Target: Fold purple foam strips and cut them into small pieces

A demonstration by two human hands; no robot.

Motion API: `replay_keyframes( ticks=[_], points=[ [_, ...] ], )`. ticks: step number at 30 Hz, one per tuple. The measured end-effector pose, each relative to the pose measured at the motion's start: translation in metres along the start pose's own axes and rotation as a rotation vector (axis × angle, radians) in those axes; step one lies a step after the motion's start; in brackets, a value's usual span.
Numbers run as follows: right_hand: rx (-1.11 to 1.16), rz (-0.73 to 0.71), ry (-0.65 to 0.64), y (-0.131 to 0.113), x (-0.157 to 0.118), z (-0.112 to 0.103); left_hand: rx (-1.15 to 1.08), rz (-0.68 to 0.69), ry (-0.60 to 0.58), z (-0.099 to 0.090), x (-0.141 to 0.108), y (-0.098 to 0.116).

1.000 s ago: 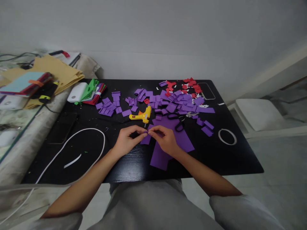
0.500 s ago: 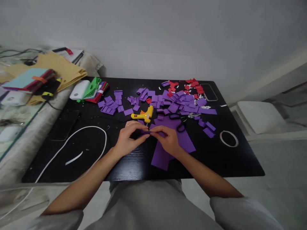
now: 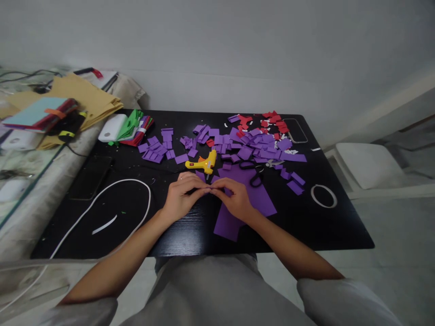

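Observation:
My left hand (image 3: 181, 195) and my right hand (image 3: 234, 197) meet fingertip to fingertip over the table. Each pinches a small purple paper piece (image 3: 209, 187), mostly hidden by the fingers. Just beyond them lies a yellow glue gun (image 3: 203, 163). Large purple sheets (image 3: 254, 195) are spread beneath and beside my right hand. Black-handled scissors (image 3: 256, 174) rest on those sheets, blades pointing right. Many cut purple pieces (image 3: 254, 145) form a pile behind the glue gun, and a smaller group (image 3: 154, 150) sits to its left.
Red scraps (image 3: 272, 120) and a clear phone case (image 3: 297, 130) are at the back right. A tape ring (image 3: 324, 196) lies on the right. A white cable (image 3: 91, 204) loops at left, near a dark phone (image 3: 91, 177). Green and red papers (image 3: 131, 127) are at the back left.
The fingertips of both hands have closed in around the purple piece, and less of it shows now. My left fingers have shifted slightly.

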State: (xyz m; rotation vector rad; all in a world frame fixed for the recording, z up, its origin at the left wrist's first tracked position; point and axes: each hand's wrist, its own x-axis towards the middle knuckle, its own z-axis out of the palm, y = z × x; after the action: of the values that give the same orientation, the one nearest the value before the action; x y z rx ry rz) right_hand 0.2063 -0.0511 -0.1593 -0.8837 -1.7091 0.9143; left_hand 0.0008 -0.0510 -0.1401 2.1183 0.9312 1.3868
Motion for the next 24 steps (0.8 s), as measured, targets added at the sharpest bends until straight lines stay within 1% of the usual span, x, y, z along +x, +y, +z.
replay_keyframes(
  ticks=[4,6,10,12,13,15,17,19,21,23,24],
  points=[
    [-0.087,-0.065,0.024,0.004,-0.002,0.0,0.057,-0.046,-0.039,0.001,-0.001,0.001],
    [-0.148,-0.107,0.046,0.004,-0.004,0.0,0.115,-0.046,-0.046,0.001,-0.001,0.001],
    [-0.175,-0.202,0.105,0.0,-0.006,0.0,0.204,0.032,-0.013,-0.001,-0.001,0.0],
    [-0.125,-0.188,0.136,-0.003,-0.006,0.001,0.215,0.064,0.018,-0.002,-0.001,-0.001],
    [-0.064,-0.144,0.15,-0.004,-0.005,0.001,0.218,0.073,0.036,-0.003,-0.001,-0.002],
    [0.135,0.023,0.145,-0.003,-0.004,0.001,0.23,0.079,0.068,-0.004,-0.001,-0.003],
    [0.378,0.244,0.079,0.0,-0.001,0.0,0.252,0.08,0.079,-0.004,-0.001,-0.003],
    [0.531,0.419,-0.016,0.003,0.002,-0.001,0.26,0.085,0.059,-0.004,-0.001,-0.004],
    [0.584,0.499,-0.054,0.004,0.004,-0.002,0.247,0.09,0.022,-0.004,-0.001,-0.005],
    [0.588,0.522,-0.038,0.004,0.006,-0.002,0.218,0.061,0.016,-0.004,-0.002,-0.005],
    [0.584,0.527,-0.017,0.003,0.007,-0.002,0.193,0.025,0.036,-0.004,-0.003,-0.005]
  ],
)
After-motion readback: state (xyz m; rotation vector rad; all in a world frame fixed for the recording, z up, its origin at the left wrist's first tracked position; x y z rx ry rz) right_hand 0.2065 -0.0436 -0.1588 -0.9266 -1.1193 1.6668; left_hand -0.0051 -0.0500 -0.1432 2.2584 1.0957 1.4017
